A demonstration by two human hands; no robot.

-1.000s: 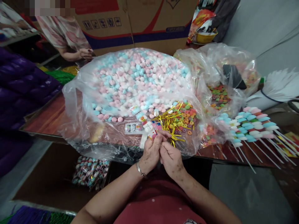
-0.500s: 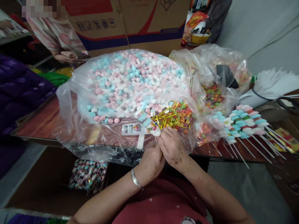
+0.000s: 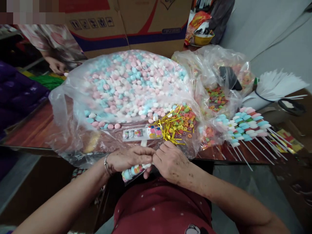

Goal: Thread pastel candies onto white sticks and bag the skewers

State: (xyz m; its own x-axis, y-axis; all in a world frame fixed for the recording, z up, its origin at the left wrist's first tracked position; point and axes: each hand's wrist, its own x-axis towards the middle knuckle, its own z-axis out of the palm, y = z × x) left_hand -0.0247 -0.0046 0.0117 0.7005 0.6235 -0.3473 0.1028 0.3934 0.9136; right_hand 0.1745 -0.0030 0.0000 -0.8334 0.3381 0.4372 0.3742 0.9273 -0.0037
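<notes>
My left hand point(image 3: 131, 158) is closed around a candy skewer point(image 3: 133, 173) of pale blue, white and orange pieces in a clear wrapper, tilted low in front of my shirt. At its other end my right hand point(image 3: 170, 161) is curled, fingertips pressed together against the left fingers; the part it pinches is hidden. Just beyond the hands lie gold twist ties point(image 3: 168, 131) and clear printed bags point(image 3: 138, 133). Loose ring candies point(image 3: 186, 122) are heaped beside the ties. Behind them a large clear bag spills pink, white and blue marshmallows point(image 3: 136, 87).
Unwrapped skewers point(image 3: 251, 125) are stacked at the table's right, near a container of white sticks point(image 3: 280, 84). More bagged ring candies point(image 3: 215, 97) stand behind. A cardboard carton point(image 3: 146, 29) closes the back. Another person's hand point(image 3: 56, 66) is at far left. A box with wrapped skewers point(image 3: 78, 174) is below left.
The skewer has swung from upright above the hands to pointing down-left under my left hand. My left hand has moved left and turned flatter; the view has shifted slightly. The other person's hand has moved lower.
</notes>
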